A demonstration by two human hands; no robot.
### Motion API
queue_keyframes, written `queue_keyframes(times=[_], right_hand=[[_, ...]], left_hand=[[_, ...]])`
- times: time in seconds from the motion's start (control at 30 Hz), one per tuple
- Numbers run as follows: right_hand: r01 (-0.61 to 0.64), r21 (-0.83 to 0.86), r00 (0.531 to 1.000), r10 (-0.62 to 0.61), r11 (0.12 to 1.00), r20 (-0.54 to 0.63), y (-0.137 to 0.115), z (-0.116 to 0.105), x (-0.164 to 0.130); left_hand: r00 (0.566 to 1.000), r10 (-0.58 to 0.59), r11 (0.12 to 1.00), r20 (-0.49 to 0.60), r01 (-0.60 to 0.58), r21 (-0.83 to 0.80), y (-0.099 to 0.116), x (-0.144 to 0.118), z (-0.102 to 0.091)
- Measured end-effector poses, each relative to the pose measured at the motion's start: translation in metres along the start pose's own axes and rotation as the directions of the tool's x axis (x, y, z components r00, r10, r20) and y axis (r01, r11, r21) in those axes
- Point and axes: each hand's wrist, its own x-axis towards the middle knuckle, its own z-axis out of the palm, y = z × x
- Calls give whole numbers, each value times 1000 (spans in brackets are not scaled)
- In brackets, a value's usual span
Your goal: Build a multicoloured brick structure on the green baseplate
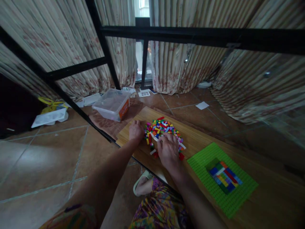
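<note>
A pile of small multicoloured building bricks (156, 128) is spread over a wooden bench top. At the pile's left edge, my left hand (136, 130) rests on the wood with its fingers curled; whether anything is in them is hidden. My right hand (169, 150) lies over the near right part of the pile, its fingers bent down among the bricks and slightly apart. A long white brick (154, 136) shows just left of its fingertips. To the right lies a green baseplate (205, 156) bearing a low, multicoloured block of joined bricks (226, 177).
The wooden bench top (195, 140) runs from centre to lower right. Behind it, a clear plastic box (111, 103) with an orange label stands on a brown mat. Black metal bars (114, 68) cross in front of the curtains. Papers (202, 105) lie on the tiled floor.
</note>
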Motion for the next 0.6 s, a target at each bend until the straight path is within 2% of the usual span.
queue_keyframes(times=[0.07, 0.17, 0.33, 0.43, 0.6], right_hand=[[-58, 91, 998, 57, 994, 17, -1, -15, -7], [-213, 253, 977, 202, 944, 68, 3, -34, -27], [-453, 446, 888, 436, 772, 147, 23, -58, -79], [-544, 459, 813, 576, 702, 83, 39, -69, -109], [-621, 425, 719, 695, 658, -26, 71, -85, -148]], left_hand=[[1000, 10, 1000, -8, -10, -3, -1, 1, 1], [1000, 3, 1000, -11, -3, 3, -1, 4, 2], [1000, -1, 1000, -14, 1, 12, 0, 7, 0], [1000, -10, 1000, -11, 10, 27, 1, 7, -1], [1000, -4, 999, 2, 4, 32, 2, 8, -4]])
